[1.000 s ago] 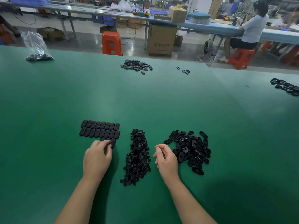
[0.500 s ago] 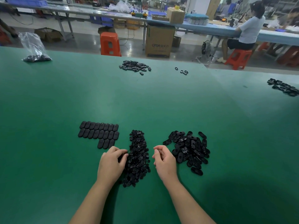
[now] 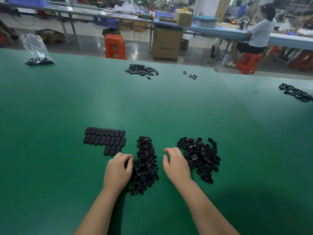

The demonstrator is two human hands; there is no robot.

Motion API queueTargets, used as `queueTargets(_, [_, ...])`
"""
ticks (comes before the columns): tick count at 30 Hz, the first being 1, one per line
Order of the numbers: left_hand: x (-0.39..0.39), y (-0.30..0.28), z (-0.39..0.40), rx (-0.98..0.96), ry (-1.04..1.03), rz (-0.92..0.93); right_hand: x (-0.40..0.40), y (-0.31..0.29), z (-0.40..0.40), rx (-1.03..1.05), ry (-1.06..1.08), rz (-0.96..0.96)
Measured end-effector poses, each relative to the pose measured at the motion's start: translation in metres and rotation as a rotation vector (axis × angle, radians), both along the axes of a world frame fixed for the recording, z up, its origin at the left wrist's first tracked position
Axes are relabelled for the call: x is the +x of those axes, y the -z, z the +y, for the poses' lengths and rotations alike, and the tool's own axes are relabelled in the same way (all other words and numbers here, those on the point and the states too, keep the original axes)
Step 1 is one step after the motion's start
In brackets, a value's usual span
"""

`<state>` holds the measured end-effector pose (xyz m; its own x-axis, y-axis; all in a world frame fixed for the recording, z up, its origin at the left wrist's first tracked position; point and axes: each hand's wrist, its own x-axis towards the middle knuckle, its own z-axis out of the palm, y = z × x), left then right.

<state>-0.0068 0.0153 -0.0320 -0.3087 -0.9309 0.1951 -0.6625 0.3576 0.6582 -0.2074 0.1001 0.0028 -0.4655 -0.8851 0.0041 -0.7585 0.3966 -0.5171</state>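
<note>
Green table (image 3: 67, 102), seen from beside the worker. Left hand (image 3: 118, 170) sits at the left edge of the middle heap of small black parts (image 3: 146, 160), fingers curled down against it; cannot tell whether a piece is pinched. Right hand (image 3: 176, 164) lies between that heap and the pile of black oval plates (image 3: 201, 155), fingers loosely bent and spread, nothing visible in them. Just beyond the left hand: rows of oval black pieces (image 3: 105, 139), laid flat, side by side. Far left edge: plastic bag (image 3: 36, 50) of dark parts.
</note>
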Motion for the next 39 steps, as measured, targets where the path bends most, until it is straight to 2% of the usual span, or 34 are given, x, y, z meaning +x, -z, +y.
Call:
queueTargets(2, [0.000,0.000,0.000,0.001,0.002,0.004,-0.010,-0.005,-0.002,0.099,0.023,0.088])
queueTargets(6, [0.000,0.001,0.000,-0.003,0.004,0.009,-0.020,-0.009,-0.004,0.257,-0.001,0.139])
queueTargets(13, [0.000,0.005,-0.003,-0.001,0.001,-0.015,-0.009,-0.002,-0.004,0.247,-0.132,0.268])
queueTargets(21, [0.000,0.001,0.000,0.004,0.025,-0.028,-0.016,0.001,-0.006,0.233,-0.092,0.098])
queueTargets(30, [0.001,-0.001,0.002,0.046,0.024,-0.008,-0.021,-0.002,-0.005,0.288,-0.130,0.066])
queueTargets(36, [0.000,-0.003,0.002,0.058,0.009,0.004,-0.020,-0.008,-0.002,0.219,-0.027,0.051])
queueTargets(39, [0.000,-0.003,0.002,0.052,0.000,0.009,-0.018,-0.007,0.001,0.110,0.005,-0.042])
